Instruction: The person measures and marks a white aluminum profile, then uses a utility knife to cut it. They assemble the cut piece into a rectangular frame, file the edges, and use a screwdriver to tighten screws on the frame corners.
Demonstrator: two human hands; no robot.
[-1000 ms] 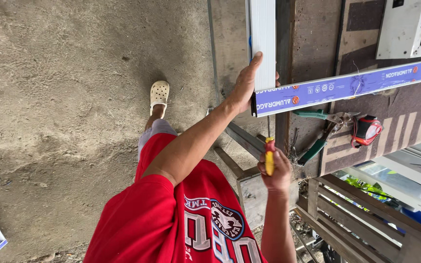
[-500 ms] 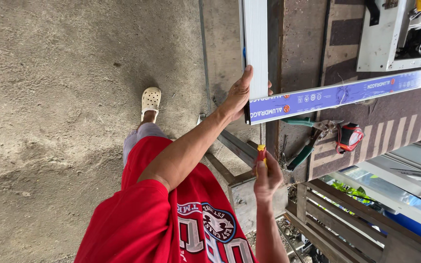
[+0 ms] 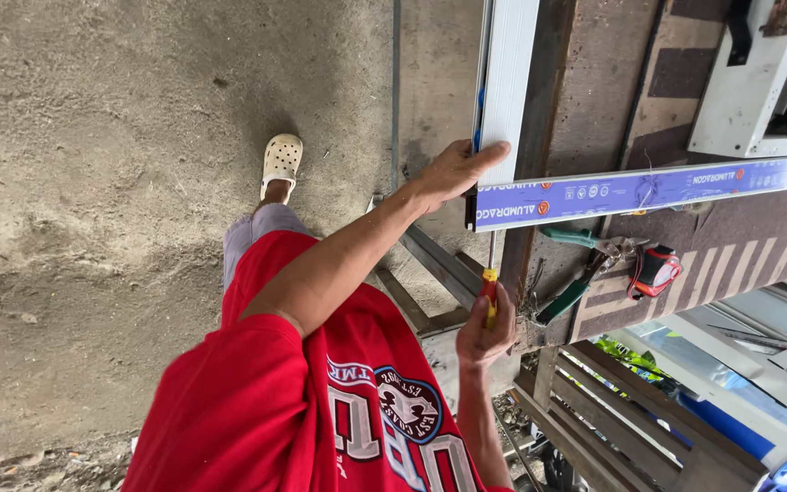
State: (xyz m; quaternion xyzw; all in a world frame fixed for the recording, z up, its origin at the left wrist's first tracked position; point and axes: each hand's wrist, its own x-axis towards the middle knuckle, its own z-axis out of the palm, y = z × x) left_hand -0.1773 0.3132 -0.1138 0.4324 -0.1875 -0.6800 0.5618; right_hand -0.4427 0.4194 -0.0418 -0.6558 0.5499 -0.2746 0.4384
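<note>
At workbench edge, seen from above: left hand (image 3: 453,170) pressed flat, fingers extended, on corner joint where white aluminium profile (image 3: 510,82) meets blue-filmed aluminium profile (image 3: 649,189); right hand (image 3: 485,333) clenched around red-and-yellow screwdriver (image 3: 490,290), shaft upright, tip at underside of blue-filmed profile near joint. On brown bench top (image 3: 594,100), just beside screwdriver: green-handled pliers (image 3: 585,273), red tape measure (image 3: 656,271). Concrete floor (image 3: 102,182) at left; foot in cream clog (image 3: 281,162)

hand (image 3: 453,171) on bar (image 3: 649,189) end | screwdriver (image 3: 490,290) below bar | snips (image 3: 585,273) right of screwdriver
</note>
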